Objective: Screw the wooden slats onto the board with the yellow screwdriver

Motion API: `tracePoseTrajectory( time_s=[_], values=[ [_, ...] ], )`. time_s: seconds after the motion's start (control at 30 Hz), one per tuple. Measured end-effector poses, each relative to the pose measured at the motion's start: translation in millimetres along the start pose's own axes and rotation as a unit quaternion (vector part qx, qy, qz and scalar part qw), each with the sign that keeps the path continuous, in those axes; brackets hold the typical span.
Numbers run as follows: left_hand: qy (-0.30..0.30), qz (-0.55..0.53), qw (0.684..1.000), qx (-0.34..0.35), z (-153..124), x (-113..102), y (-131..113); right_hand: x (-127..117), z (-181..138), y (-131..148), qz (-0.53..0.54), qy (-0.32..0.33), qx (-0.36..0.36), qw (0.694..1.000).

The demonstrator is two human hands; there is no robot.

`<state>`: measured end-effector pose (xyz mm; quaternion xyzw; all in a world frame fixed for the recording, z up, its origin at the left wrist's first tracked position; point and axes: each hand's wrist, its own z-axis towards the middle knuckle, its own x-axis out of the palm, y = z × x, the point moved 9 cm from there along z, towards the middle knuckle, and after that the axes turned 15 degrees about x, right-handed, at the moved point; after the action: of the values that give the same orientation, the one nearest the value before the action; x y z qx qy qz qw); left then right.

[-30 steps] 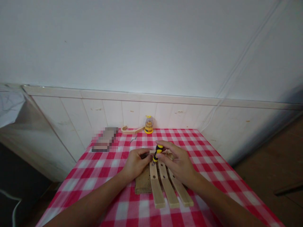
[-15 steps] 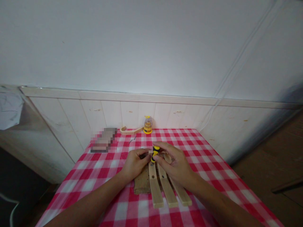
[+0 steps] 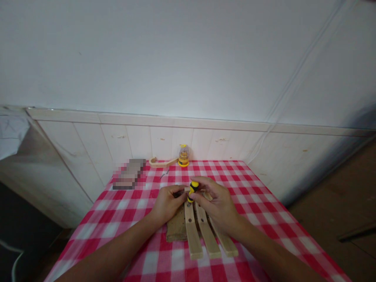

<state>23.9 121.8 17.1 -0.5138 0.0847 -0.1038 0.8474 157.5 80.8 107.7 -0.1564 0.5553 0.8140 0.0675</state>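
A short yellow-and-black screwdriver (image 3: 193, 188) is pinched in the fingers of my right hand (image 3: 221, 201). Its tip points down at the upper hole of the left wooden hook (image 3: 195, 243). My left hand (image 3: 167, 204) is closed at the far end of that same hook, thumb against its side. To the right lie two more light wooden pieces, the middle one (image 3: 212, 244) and the right one (image 3: 229, 244), the latter partly under my right hand. All three rest across a brown wooden board (image 3: 176, 227), and their near ends reach past it.
Against the wall stand a loose wooden hook (image 3: 160, 162) and a clear-topped yellow bit case (image 3: 183, 156). Small dark screws or bits (image 3: 165, 173) lie before them. A blurred-out flat object (image 3: 129, 174) is at the back left. A red-and-white checked cloth (image 3: 152, 254) covers the table.
The screwdriver handle has turned slightly in my right fingers, which have shifted a little around it. My left hand and the wooden pieces stay in place.
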Motion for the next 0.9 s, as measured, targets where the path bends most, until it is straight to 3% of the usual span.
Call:
tracePoseTrajectory(
  time_s=[0.5,0.9],
  values=[
    [-0.008,0.005,1.000,-0.009,0.1,-1.6,0.6,1.7,-4.0,15.4,-0.066,0.002,-0.058,0.996],
    [-0.008,0.016,1.000,-0.012,-0.9,-1.5,4.5,-3.1,-0.1,2.6,-0.027,-0.009,-0.029,0.999]
  ],
)
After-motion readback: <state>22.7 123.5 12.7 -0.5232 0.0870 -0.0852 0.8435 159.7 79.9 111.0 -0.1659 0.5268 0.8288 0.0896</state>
